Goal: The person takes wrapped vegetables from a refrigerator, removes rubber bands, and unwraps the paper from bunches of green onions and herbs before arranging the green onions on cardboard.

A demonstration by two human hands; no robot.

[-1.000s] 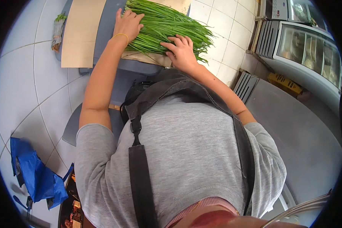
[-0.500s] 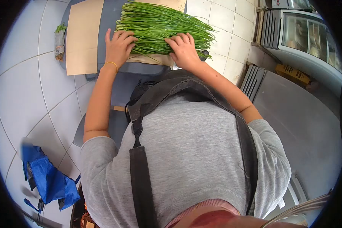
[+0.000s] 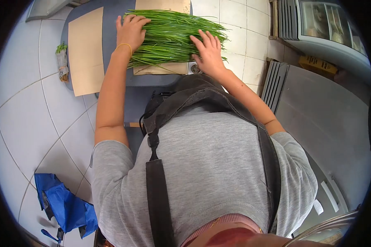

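- Green stalks (image 3: 169, 39): one loose, flat heap on a cardboard sheet (image 3: 160, 69) on the grey table (image 3: 111, 31), straight ahead of the torso.
- Long axis runs left to right, across the body. Left ends fairly bunched, right ends fan out past the table edge side.
- Left hand (image 3: 132, 32): at the left end, palm down, fingers spread and slightly bent, fingertips on the stalks. Not clenched; can't tell if any stalks are pinched.
- Right hand (image 3: 208, 51): over the right part, coming in from the near edge, fingers spread and pointing across the stalks. No grasp visible; can't tell how hard it presses.
- Neither hand clearly nearer, both at the heap; most of its length lies between them.
- Second cardboard piece (image 3: 85, 51) left of left hand, apart from the stalks.
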